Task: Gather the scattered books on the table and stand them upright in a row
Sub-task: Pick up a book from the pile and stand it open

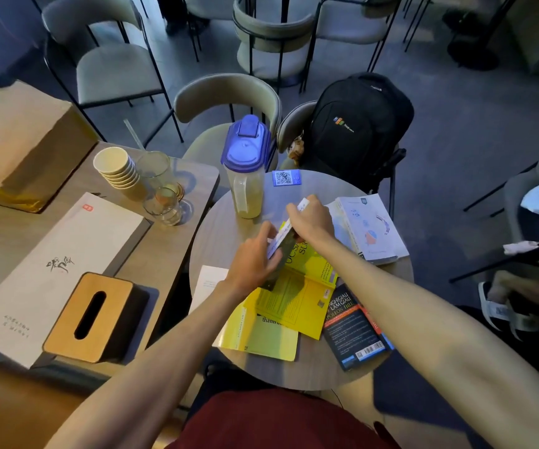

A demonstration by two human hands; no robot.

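Over the round table (pixel 229 228), both my hands hold one book (pixel 286 243) tilted on edge, its white spine up and dark cover facing me. My left hand (pixel 255 257) grips its near end and my right hand (pixel 310 220) its far end. Under it lie a yellow book (pixel 297 303) and a second yellow book (pixel 261 335) flat on the table. A black book (pixel 355 328) lies flat at the near right. A white book (pixel 371 228) lies flat at the far right, on top of another. A white sheet or book (pixel 208 281) peeks out under my left wrist.
A plastic jug with a blue lid (pixel 245 166) and a blue QR card (pixel 286 178) stand at the round table's far side. The left table holds stacked paper cups (pixel 115 168), glasses (pixel 164 202), a tissue box (pixel 90 317), a white box (pixel 54 270) and a cardboard box (pixel 22 140). A backpack (pixel 355 124) sits on a chair.
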